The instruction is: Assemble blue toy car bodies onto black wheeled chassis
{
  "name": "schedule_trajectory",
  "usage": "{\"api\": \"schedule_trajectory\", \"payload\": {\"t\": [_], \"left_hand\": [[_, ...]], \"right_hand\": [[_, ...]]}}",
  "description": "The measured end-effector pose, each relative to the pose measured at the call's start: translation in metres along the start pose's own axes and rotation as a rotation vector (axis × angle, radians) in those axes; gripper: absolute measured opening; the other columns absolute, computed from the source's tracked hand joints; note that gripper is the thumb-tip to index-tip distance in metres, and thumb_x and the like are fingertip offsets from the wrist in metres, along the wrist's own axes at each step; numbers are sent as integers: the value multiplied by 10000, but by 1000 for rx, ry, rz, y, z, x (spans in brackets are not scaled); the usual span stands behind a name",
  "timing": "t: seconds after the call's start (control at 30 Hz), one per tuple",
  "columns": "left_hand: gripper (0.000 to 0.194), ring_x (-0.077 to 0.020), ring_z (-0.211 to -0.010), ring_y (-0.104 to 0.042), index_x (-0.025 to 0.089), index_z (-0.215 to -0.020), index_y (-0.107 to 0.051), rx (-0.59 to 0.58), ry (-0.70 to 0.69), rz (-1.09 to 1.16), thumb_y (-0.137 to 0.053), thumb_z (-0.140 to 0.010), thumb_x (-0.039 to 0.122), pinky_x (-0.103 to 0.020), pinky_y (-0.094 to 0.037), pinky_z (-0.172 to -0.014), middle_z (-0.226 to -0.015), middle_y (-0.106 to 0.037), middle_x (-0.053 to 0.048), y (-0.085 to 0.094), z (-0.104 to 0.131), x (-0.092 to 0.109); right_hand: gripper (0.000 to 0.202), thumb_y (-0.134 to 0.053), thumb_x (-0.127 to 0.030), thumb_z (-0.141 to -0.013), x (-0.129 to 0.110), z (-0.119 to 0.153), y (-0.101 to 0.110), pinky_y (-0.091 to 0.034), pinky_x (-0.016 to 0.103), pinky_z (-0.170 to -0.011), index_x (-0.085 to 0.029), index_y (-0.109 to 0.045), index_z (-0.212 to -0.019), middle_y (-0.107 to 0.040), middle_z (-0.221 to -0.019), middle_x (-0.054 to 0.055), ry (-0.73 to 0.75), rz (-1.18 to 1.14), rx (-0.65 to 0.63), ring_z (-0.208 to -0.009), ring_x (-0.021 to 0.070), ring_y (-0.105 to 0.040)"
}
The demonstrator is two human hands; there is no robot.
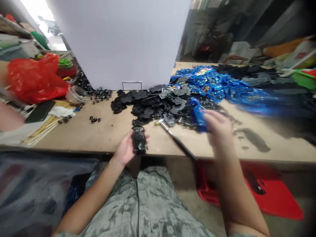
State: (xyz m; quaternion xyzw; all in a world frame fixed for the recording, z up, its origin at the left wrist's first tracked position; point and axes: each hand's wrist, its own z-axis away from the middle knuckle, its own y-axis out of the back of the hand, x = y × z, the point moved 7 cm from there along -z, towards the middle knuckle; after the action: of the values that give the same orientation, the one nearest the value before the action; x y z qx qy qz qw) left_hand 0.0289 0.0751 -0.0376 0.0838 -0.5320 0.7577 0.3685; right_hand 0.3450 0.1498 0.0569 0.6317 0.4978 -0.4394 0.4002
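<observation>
My left hand (125, 148) is closed around a black toy car chassis (139, 141) at the table's front edge. Raised above the table on the right, my right hand (218, 126) grips a blue toy car body (198, 115), both smeared by motion. Between the two hands lies a hammer (172, 135), its black handle pointing toward me. Beyond it, black plastic parts (148, 103) are heaped, with some grey ones on top. A big pile of shiny blue car bodies (207, 82) spreads behind my right hand.
A tall white panel (123, 39) stands at the back of the table. Small black wheels (95, 119) lie loose on the left, near a red plastic bag (37, 80) and a phone-like dark slab (40, 112). A red stool (276, 197) sits below the right edge.
</observation>
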Motion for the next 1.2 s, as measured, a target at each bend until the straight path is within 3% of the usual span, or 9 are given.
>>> {"api": "schedule_trajectory", "payload": {"t": [0.07,0.17,0.23,0.33,0.5,0.63,1.2], "left_hand": [[566,-286,-1018,-764,88,-1484,-517,-12,-17,32,-376,-1066,442,-429,-599,-916,-1244,-735,-217,3,5,-2],[531,-296,-1068,-747,114,-1441,-559,-16,-59,91,-392,-1061,445,-463,-562,-987,-1212,-754,-184,5,11,-3],[510,-296,-1098,-734,104,-1377,-611,-26,-81,123,-402,-1060,445,-463,-536,-1031,-1159,-774,-166,5,13,-2],[447,-269,-1098,-728,103,-1247,-689,8,-124,167,-426,-1060,413,-408,-520,-1051,-1074,-797,-124,7,15,3],[368,-221,-1004,-739,132,-1131,-740,116,-169,223,-473,-1048,372,-340,-526,-1014,-1036,-803,-88,12,21,12],[355,-197,-900,-738,134,-1048,-758,135,-173,260,-477,-1049,353,-333,-534,-984,-970,-803,-80,15,19,11],[387,-246,-1114,-704,136,-1156,-743,49,-250,319,-481,-1045,398,-367,-485,-1083,-1093,-787,-98,19,12,11]], "right_hand": [[231,-749,-441,-857,-15,40,-48,-606,384,-711,-262,-717,-1000,-696,-927,46,43,77,-82,-814,226,-684],[149,-699,-366,-894,-44,87,-111,-580,480,-904,-263,-682,-999,-687,-1097,99,286,250,-183,-1051,294,-659],[164,-700,-319,-887,-54,107,-142,-547,513,-964,-256,-653,-1031,-686,-1101,111,414,337,-210,-1074,308,-648],[222,-708,-291,-872,-54,121,-171,-540,516,-958,-241,-618,-1069,-681,-1095,125,534,414,-226,-1065,320,-646],[233,-711,-290,-866,-51,124,-189,-557,467,-897,-213,-609,-1060,-686,-1052,113,638,532,-218,-1008,292,-660],[211,-703,-306,-875,-52,121,-197,-558,433,-862,-205,-601,-1029,-685,-1002,101,653,586,-219,-974,272,-655],[201,-683,-355,-891,-44,122,-215,-533,419,-821,-219,-581,-999,-648,-968,86,657,697,-238,-925,260,-609]]}}
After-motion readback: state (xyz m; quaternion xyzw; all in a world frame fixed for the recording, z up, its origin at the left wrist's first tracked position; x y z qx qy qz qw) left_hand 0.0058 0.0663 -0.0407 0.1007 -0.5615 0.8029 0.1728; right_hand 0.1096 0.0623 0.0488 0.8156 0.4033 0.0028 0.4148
